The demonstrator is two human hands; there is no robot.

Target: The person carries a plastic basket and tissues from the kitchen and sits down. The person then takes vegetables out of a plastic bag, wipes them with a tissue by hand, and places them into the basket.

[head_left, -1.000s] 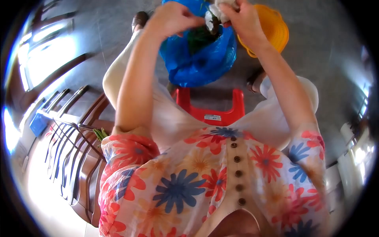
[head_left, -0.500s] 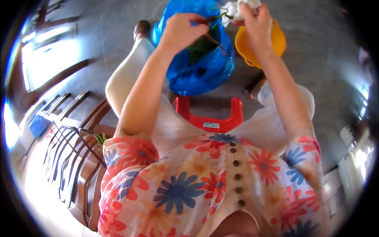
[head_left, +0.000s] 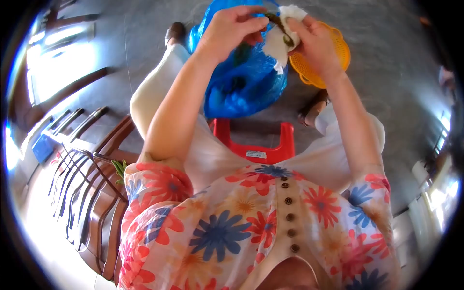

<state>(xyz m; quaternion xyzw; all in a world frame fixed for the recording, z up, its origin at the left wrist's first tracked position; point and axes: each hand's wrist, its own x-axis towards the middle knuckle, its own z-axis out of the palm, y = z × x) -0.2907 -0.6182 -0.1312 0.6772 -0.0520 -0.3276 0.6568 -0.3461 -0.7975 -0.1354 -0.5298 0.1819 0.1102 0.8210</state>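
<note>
Left hand (head_left: 234,29) at 12 o'clock: grip pinched down, thumb to fingers, on the upper end of a dark green stalk (head_left: 276,20). Right hand (head_left: 314,46) at 1 o'clock: grip closed on a white cloth (head_left: 275,44), thumb on top; can't tell how hard it presses. Stalk bridges the hands, running from the left fingertips toward 4 o'clock, lower part against the cloth. Blue bag (head_left: 246,94) at 12 o'clock, below the hands, dark greenery (head_left: 240,55) in it. Yellow basket (head_left: 342,48) between 1 and 2 o'clock, partly behind the right hand.

Doing it well, my read: left pinch firm but light; stalk looks thin, could snap or bruise. Let the cloth make the contact, right thumb backing it, even pressure. Any stroke goes along the stalk, not across. Gather the loose cloth tail hanging toward 6 o'clock; it could snag or hide the stalk's end. Stay over the bag so loose bits land there, not on the floor (head_left: 386,72).
</note>
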